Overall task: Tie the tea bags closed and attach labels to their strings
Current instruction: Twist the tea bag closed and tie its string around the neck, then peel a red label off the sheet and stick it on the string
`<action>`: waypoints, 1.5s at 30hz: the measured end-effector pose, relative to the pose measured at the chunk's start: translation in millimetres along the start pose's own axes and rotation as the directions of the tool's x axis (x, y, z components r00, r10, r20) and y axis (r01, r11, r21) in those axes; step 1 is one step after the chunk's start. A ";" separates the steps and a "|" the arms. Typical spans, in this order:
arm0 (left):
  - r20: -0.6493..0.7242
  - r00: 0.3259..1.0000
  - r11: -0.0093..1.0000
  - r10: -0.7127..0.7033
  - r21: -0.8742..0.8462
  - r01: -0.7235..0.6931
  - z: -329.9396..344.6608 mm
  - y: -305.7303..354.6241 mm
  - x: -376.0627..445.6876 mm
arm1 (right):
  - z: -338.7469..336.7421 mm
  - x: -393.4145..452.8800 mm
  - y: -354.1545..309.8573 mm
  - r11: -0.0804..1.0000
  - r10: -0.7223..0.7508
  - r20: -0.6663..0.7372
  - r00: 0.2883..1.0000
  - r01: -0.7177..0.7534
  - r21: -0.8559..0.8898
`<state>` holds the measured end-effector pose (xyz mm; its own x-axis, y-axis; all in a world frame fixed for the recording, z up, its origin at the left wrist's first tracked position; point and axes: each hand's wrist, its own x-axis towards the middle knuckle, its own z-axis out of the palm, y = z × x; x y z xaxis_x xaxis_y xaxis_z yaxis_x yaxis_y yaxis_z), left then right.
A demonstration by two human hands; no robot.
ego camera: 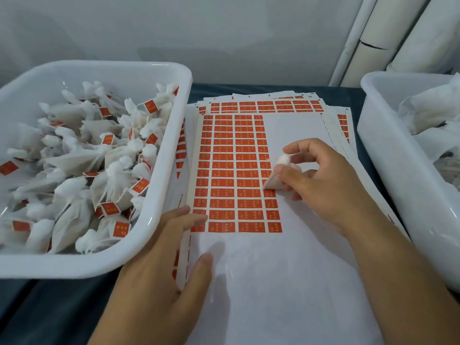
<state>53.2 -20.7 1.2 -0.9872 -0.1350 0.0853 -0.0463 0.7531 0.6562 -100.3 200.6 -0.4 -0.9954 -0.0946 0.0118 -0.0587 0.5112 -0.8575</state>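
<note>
The right hand (321,175) pinches a small white tea bag (282,170) in its curled fingers (302,148), holding it at the right edge of the orange labels on the top label sheet (298,270). The left hand (169,260) lies flat with relaxed fingers on the sheet's lower left corner. The sheet tops a stack on the dark counter (49,307). A white tub (159,195) at left holds tied, labelled tea bags (82,160); another tub (388,170) stands at right.
</note>
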 end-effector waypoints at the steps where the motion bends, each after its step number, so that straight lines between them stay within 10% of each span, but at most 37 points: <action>1: -0.015 1.000 1.000 -0.011 -0.016 0.011 -1.1 0.9 -2.4 | 1.0 -0.5 -0.2 0.999 -0.015 -0.011 1.000 0.014 -0.035; 14: 0.102 0.978 0.836 -0.184 -0.507 0.210 8.9 -1.7 -10.4 | -3.5 -35.9 -30.3 0.918 -0.283 -0.175 0.943 0.214 -0.334; 21: 0.151 0.973 0.733 -0.177 -0.639 0.233 8.6 -13.0 -0.3 | 21.8 -69.4 -43.8 0.902 -0.135 0.370 0.919 0.268 -0.338; 25: 0.128 0.947 0.600 -0.295 -0.747 0.287 12.9 -8.5 7.9 | 45.9 -72.4 -40.3 0.869 -0.104 0.426 0.899 0.290 -0.401; 30: 0.244 0.873 0.465 -0.421 -0.768 0.439 17.1 -0.5 21.0 | 56.0 -70.4 -37.0 0.872 -0.137 0.391 0.910 0.298 -0.388; 40: 0.344 0.876 0.605 -0.339 -0.633 0.483 14.5 -12.4 22.7 | 52.7 -80.5 -41.3 0.872 -0.163 0.352 0.922 0.301 -0.385; 45: 0.433 0.852 0.462 -0.295 -0.716 0.524 7.3 -16.2 19.6 | 50.9 -83.8 -39.7 0.876 -0.204 0.332 0.921 0.324 -0.359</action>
<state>33.5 -30.8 -13.2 -0.8932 -0.0578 -0.4458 -0.4295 -0.1836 0.8842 -10.7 144.7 6.5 -0.8797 -0.4752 0.0151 -0.4004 0.7234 -0.5625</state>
